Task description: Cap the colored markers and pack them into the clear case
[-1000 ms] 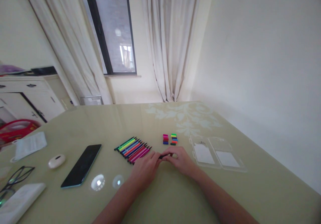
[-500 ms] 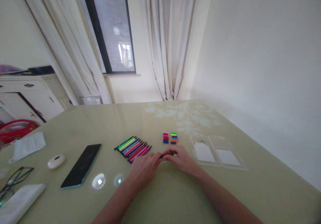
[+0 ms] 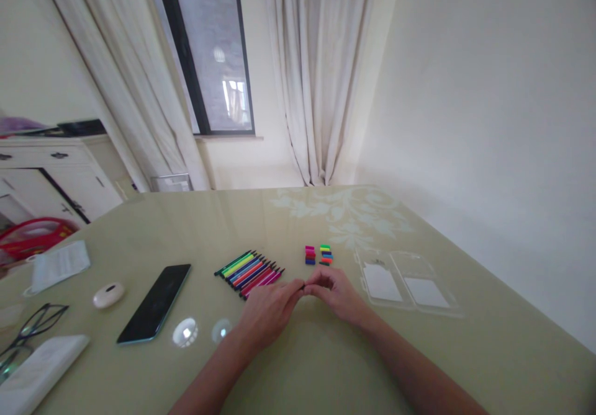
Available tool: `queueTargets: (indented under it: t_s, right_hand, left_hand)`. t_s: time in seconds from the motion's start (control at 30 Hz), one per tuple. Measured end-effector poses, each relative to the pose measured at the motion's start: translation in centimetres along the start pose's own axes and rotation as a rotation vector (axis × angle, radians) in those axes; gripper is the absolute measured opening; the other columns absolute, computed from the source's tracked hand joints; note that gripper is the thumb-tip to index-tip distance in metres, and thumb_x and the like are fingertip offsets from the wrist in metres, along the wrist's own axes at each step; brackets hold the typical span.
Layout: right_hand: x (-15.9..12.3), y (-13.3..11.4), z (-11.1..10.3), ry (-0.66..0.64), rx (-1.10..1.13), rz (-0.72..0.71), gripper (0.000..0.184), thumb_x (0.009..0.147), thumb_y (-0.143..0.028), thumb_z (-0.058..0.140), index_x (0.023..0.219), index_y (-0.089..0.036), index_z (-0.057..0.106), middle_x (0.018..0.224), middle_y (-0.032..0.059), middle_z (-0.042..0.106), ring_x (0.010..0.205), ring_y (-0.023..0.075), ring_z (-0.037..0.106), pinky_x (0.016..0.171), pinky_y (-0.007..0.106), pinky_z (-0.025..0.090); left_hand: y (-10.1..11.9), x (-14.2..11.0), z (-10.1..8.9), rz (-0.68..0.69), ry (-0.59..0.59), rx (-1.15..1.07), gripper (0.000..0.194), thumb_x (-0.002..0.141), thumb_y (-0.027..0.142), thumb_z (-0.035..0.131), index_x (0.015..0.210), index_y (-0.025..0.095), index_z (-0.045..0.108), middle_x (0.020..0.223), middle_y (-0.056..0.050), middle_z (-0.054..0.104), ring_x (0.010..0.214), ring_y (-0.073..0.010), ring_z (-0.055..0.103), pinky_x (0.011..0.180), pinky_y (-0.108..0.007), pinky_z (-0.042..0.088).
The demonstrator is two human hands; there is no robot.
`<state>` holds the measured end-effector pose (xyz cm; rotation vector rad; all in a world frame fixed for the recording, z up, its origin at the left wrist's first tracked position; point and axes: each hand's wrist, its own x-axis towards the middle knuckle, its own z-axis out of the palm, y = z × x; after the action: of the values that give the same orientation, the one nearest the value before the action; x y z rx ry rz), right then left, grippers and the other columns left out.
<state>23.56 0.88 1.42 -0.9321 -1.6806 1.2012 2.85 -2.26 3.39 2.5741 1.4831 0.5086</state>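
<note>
My left hand [image 3: 270, 309] is closed, thumb and fingers pinched around a dark marker [image 3: 304, 286]. Only a small dark bit of it shows at the fingertips. Meeting it there, my right hand [image 3: 335, 292] pinches the same spot, its fingertips touching those of the left. Several uncapped markers [image 3: 251, 273] in green, yellow, blue, red and pink lie side by side just beyond my left hand, black tips pointing away to the right. Past my right hand sit two short columns of coloured marker caps [image 3: 310, 255], and the nearest dark cap [image 3: 325, 263] is partly covered by the hand.
An open clear plastic case [image 3: 400, 281] with white inserts lies on the right. On the left are a phone [image 3: 156, 303], a round white case [image 3: 108, 295], glasses [image 3: 37, 328], a white block-shaped object [image 3: 44, 368] and a face mask [image 3: 60, 266]. The table [image 3: 223, 216] meets a wall at right.
My fingertips have come closer together, so less of the dark marker shows between them. The view has shifted slightly; the laid-out markers and caps stay in place.
</note>
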Motion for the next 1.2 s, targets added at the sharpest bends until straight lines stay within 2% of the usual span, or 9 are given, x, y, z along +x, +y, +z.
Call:
queueTargets:
  t_s: [0.23,0.47,0.63,0.87,1.0,1.1,1.2]
  right_hand:
    - [0.0,0.0,0.0,-0.014,0.068,0.021,0.032,0.082,-0.049,0.081,0.079,-0.019,0.069,0.073,0.0000,0.069,0.068,0.0151,0.063,0.066,0.027,0.051]
    - [0.0,0.1,-0.1,0.017,-0.041,0.067,0.029,0.080,-0.043,0.082,0.075,-0.017,0.070,0.070,0.0006,0.069,0.065,0.0142,0.060,0.062,0.026,0.044]
    - [-0.1,0.1,0.0,0.007,-0.005,0.103,0.032,0.078,-0.047,0.083,0.076,-0.018,0.070,0.070,0.0004,0.069,0.065,0.0145,0.060,0.062,0.026,0.045]
    - [-0.3,0.0,0.3,-0.011,0.072,0.079,0.034,0.078,-0.051,0.083,0.079,-0.020,0.069,0.076,0.0013,0.073,0.069,0.0161,0.066,0.066,0.028,0.050]
    - [-0.1,0.2,0.3,-0.011,-0.076,0.033,0.028,0.082,-0.045,0.080,0.076,-0.020,0.070,0.074,0.0013,0.072,0.068,0.0167,0.065,0.065,0.028,0.050]
    - [0.2,0.5,0.1,-0.001,-0.199,-0.022,0.023,0.088,-0.041,0.074,0.078,-0.021,0.071,0.076,0.0016,0.072,0.072,0.0175,0.066,0.069,0.029,0.051]
    - [0.7,1.0,-0.5,0.105,-0.374,-0.118,0.024,0.099,-0.036,0.058,0.086,-0.021,0.071,0.084,0.0032,0.073,0.081,0.0189,0.067,0.078,0.032,0.052]
  left_hand:
    - [-0.2,0.1,-0.1,-0.020,-0.031,0.026,0.038,0.109,0.050,0.031,0.112,0.036,0.066,0.086,0.001,0.077,0.075,-0.0207,0.073,0.057,-0.025,0.032]
    - [0.1,0.9,1.7,-0.170,-0.226,0.107,0.027,0.105,0.045,0.048,0.122,0.027,0.058,0.096,-0.006,0.079,0.087,-0.0288,0.077,0.061,-0.027,0.045]
    - [0.9,1.0,1.0,-0.214,-0.297,0.092,0.025,0.106,0.043,0.046,0.119,0.025,0.056,0.101,-0.008,0.078,0.094,-0.0315,0.077,0.068,-0.033,0.051]
    - [2.2,0.8,0.5,-0.290,-0.285,0.028,0.026,0.107,0.043,0.043,0.119,0.024,0.055,0.100,-0.007,0.078,0.095,-0.0303,0.076,0.070,-0.033,0.051]
    - [1.9,0.7,1.1,-0.292,-0.277,0.040,0.028,0.107,0.043,0.042,0.122,0.022,0.053,0.099,-0.008,0.078,0.093,-0.0300,0.076,0.067,-0.032,0.049]
    - [1.5,0.6,1.7,-0.253,-0.219,0.007,0.025,0.109,0.037,0.037,0.120,0.021,0.053,0.099,-0.007,0.076,0.092,-0.0275,0.075,0.066,-0.031,0.047]
    - [1.6,0.5,2.0,-0.222,-0.159,-0.058,0.020,0.108,0.028,0.035,0.114,0.022,0.054,0.102,-0.006,0.074,0.092,-0.0233,0.072,0.068,-0.029,0.045]
